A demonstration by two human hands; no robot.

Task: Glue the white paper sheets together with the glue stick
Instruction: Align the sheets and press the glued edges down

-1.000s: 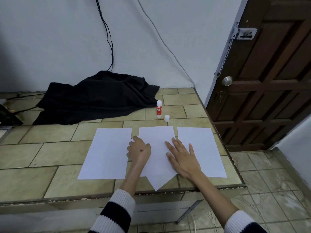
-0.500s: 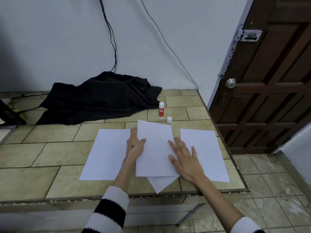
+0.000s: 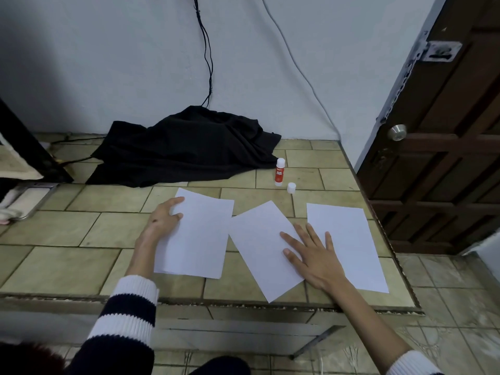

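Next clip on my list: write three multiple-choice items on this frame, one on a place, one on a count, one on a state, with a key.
1. Where does the glue stick stand?
A. at the black cloth's right edge
B. on the right-hand sheet
C. in the right hand

2. How many white sheet positions show on the counter?
A. one
B. three
C. five

3. What state is the glue stick in?
A. lying capped
B. upright, cap off beside it
C. held over a sheet

Key: 1 A, it stands on the tiles beside the cloth. 2 B, the left sheet under the left hand, the tilted middle sheet under the right hand, and the right sheet. 3 B, the loose white cap sits apart on the tile.
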